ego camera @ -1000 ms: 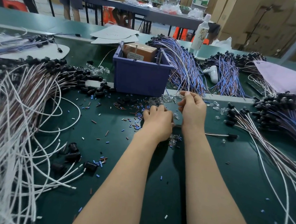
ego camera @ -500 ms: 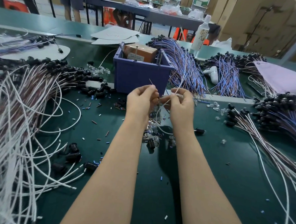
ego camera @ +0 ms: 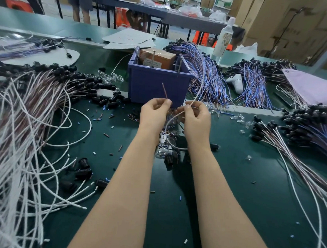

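Both hands have come up off the table [ego camera: 240, 194] since a second ago, when they lay among the small parts. Over the last half second they have barely shifted.

Left hand [ego camera: 155, 115]: fingers curled, thumb and fingertips pinching a brown wire [ego camera: 164, 92]. The free end of the wire stands up, tilted slightly left, in front of the blue bin [ego camera: 141, 88].

Right hand [ego camera: 197, 120]: fingers curled, pinching a white wire [ego camera: 196, 94]. This wire rises up and to the right past the bin's near corner. Below the hand it loops down between the two wrists.

The two hands are close together, just in front of the bin and above the table. Whether the two wires join between the fingertips cannot be told.

Under the hands lies a small heap of clear bulbs [ego camera: 162, 154]. A black socket [ego camera: 214, 146] sits just beside the right wrist.

A cardboard box [ego camera: 158, 56] stands inside the bin. A large bundle of white wires [ego camera: 15, 144] covers the left of the table, and a bundle of blue wires [ego camera: 208, 77] lies right of the bin.
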Motion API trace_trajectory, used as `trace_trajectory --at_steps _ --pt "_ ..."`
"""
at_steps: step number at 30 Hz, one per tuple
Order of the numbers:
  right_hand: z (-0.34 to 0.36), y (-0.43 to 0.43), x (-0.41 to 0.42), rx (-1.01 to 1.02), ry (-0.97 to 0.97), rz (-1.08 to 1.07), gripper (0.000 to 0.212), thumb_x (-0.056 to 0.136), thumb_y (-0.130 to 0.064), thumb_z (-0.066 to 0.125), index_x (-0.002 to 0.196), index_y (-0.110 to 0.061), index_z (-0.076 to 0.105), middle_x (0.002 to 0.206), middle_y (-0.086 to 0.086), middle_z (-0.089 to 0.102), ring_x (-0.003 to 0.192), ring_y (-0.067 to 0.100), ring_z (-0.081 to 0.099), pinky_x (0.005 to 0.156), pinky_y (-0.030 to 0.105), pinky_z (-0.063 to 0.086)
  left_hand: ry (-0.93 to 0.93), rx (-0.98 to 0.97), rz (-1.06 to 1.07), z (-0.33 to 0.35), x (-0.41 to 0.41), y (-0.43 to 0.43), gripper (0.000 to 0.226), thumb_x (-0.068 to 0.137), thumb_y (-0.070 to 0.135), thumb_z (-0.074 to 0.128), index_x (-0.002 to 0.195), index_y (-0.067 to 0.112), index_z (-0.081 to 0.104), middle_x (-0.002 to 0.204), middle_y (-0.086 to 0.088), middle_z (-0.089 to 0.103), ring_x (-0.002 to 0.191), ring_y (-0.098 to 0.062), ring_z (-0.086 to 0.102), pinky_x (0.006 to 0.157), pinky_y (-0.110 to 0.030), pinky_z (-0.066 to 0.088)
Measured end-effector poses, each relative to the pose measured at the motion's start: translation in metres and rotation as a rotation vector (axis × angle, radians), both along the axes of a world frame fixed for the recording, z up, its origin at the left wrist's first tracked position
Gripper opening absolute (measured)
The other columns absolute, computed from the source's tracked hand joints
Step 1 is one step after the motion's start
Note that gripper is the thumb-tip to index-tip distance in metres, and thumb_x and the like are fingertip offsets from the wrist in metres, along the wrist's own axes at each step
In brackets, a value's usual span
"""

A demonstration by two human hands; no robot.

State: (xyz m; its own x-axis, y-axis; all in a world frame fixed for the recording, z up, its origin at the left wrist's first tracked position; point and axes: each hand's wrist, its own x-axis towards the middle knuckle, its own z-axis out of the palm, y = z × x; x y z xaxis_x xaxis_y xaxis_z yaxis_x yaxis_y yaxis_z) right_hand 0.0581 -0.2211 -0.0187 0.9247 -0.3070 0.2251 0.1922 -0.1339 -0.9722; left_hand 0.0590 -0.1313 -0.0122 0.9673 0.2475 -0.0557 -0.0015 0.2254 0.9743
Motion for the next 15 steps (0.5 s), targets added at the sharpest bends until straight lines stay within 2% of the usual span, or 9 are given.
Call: trace_trajectory --at_steps 2,4,6,8,10,12,15 --pt "0.003 -0.005 0.001 -0.005 -0.016 -0.078 0.009 0.095 -0.009 0.048 0.099 -0.016 0.051 0.083 0.0 0.062 0.083 0.022 0.063 0.086 0.044 0.053 -0.039 -0.205 0.045 0.006 0.0 0.004 0.013 0.095 0.015 0.055 0.083 0.019 0.059 0.076 0.005 0.061 0.07 -0.006 0.059 0.068 -0.022 0.049" --pt "0.005 -0.011 0.001 0.047 -0.02 -0.119 0.024 0.094 -0.008 0.048 0.116 -0.017 0.046 0.082 0.002 0.06 0.076 0.019 0.059 0.079 0.038 0.051 -0.082 -0.396 0.069 0.011 -0.001 0.008 0.015 0.097 0.014 0.052 0.083 0.019 0.056 0.078 0.005 0.065 0.071 -0.006 0.065 0.067 -0.021 0.052" --pt "0.009 -0.015 0.001 0.115 -0.013 -0.129 0.038 0.092 -0.006 0.045 0.128 -0.017 0.039 0.076 0.002 0.06 0.066 0.013 0.058 0.07 0.031 0.05 -0.114 -0.496 0.121 0.015 -0.001 0.012 0.014 0.098 0.014 0.051 0.085 0.018 0.055 0.076 0.004 0.066 0.067 -0.006 0.067 0.063 -0.021 0.054" --pt "0.015 -0.017 -0.001 0.229 -0.021 -0.122 0.032 0.093 -0.003 0.039 0.123 -0.015 0.044 0.065 -0.002 0.058 0.051 0.005 0.054 0.053 0.021 0.047 -0.131 -0.518 0.201 0.017 -0.001 0.019 0.014 0.098 0.016 0.051 0.085 0.018 0.055 0.071 0.005 0.063 0.059 -0.004 0.063 0.057 -0.019 0.052" --pt "0.019 -0.017 -0.002 0.338 -0.02 -0.099 0.022 0.098 -0.004 0.034 0.106 -0.011 0.053 0.058 -0.002 0.054 0.043 0.003 0.048 0.042 0.016 0.04 -0.137 -0.467 0.289 0.018 0.0 0.025 0.015 0.098 0.018 0.05 0.084 0.019 0.056 0.065 0.005 0.057 0.049 -0.001 0.054 0.048 -0.016 0.046" --pt "0.02 -0.016 -0.003 0.293 -0.007 -0.096 0.022 0.099 -0.005 0.036 0.097 -0.008 0.058 0.058 -0.003 0.056 0.044 0.002 0.05 0.044 0.015 0.041 -0.145 -0.421 0.337 0.019 0.002 0.031 0.018 0.1 0.016 0.048 0.084 0.018 0.056 0.064 0.004 0.049 0.043 -0.001 0.042 0.043 -0.015 0.037" --pt "0.018 -0.013 -0.004 0.15 0.014 -0.082 0.026 0.096 0.0 0.038 0.117 -0.003 0.053 0.069 -0.002 0.062 0.049 -0.001 0.053 0.05 0.014 0.045 -0.141 -0.409 0.324 0.024 0.004 0.034 0.025 0.099 0.005 0.041 0.085 0.017 0.058 0.07 0.002 0.049 0.047 -0.001 0.039 0.046 -0.013 0.035"
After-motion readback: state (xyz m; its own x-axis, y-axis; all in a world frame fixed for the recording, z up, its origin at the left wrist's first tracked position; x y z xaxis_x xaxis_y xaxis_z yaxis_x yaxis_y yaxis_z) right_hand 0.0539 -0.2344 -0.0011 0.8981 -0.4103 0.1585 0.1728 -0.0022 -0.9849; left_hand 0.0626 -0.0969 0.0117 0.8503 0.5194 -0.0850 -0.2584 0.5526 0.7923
